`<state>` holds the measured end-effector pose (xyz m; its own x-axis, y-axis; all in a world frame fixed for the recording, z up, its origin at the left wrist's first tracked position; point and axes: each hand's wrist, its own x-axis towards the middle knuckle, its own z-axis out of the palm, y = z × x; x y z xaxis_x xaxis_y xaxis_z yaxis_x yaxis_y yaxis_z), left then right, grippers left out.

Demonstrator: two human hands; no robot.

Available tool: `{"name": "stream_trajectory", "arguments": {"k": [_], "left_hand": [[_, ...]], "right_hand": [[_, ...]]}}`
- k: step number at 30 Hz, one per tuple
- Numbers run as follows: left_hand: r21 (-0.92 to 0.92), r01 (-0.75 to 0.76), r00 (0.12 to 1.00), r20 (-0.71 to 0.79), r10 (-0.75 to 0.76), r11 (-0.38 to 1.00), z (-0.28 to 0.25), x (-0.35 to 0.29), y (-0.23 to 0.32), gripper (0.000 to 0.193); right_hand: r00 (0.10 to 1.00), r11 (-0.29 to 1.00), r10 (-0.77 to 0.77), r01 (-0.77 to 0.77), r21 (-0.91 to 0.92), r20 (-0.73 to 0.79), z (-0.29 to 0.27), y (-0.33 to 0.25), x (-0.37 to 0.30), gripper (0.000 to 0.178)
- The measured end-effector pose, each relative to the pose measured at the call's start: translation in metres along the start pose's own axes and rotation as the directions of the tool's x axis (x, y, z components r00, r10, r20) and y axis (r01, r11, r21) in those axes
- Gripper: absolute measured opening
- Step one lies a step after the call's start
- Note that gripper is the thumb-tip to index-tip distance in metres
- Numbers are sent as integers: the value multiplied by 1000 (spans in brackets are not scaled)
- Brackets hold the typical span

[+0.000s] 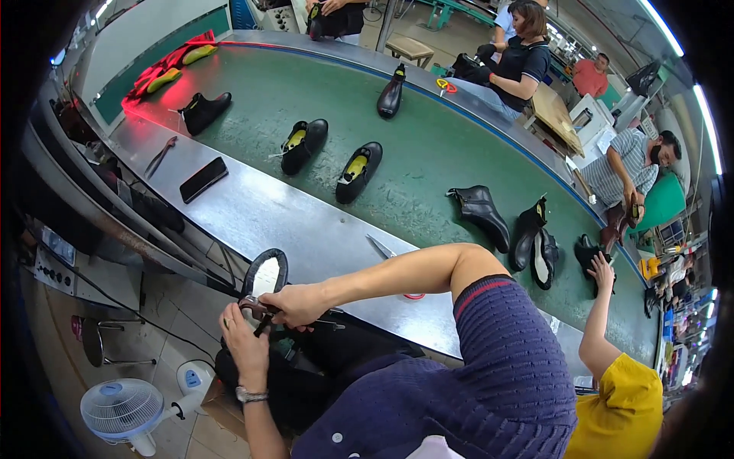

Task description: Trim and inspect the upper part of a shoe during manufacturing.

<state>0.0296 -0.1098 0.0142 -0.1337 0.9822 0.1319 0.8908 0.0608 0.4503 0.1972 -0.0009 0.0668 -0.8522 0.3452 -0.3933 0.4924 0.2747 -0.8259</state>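
Observation:
A black shoe (284, 260) is turned sole up over my lap, its white underside framed by a dark folded edge. My left hand (243, 342), with a watch at the wrist, is closed at the shoe's near end. Right beside it, my right hand (300, 304) is closed round a brownish-dark tool (255, 308) that resembles pincers; the fingers hide much of it. A thin metal piece (330, 325) sticks out below my right hand. Scissors (380, 246) lie on the metal table edge (283, 210), partly behind my right forearm.
Several black shoes stand on the green conveyor belt (413, 164). A phone (204, 180) and pincers (160, 157) lie on the metal edge. A co-worker's hand (602, 273) touches a shoe at right; other people work across the belt. A fan (122, 409) stands lower left.

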Motion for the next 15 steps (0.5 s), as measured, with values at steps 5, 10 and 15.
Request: {"name": "stream_trajectory", "arguments": {"k": [5,10,15], "left_hand": [[74,-14,995,-99,22,997,17,-8,0,72],[291,-79,977,-167,131,954,35,-15,-8,69],[379,-126,960,-186,208,917,37,-15,1,68]], "right_hand": [[979,997,72,-66,-40,192,-20,-4,13,45],[938,831,-314,196,-521,-148,-23,-30,10,70],[932,754,-252,19,-656,-262,5,17,28,82]]}}
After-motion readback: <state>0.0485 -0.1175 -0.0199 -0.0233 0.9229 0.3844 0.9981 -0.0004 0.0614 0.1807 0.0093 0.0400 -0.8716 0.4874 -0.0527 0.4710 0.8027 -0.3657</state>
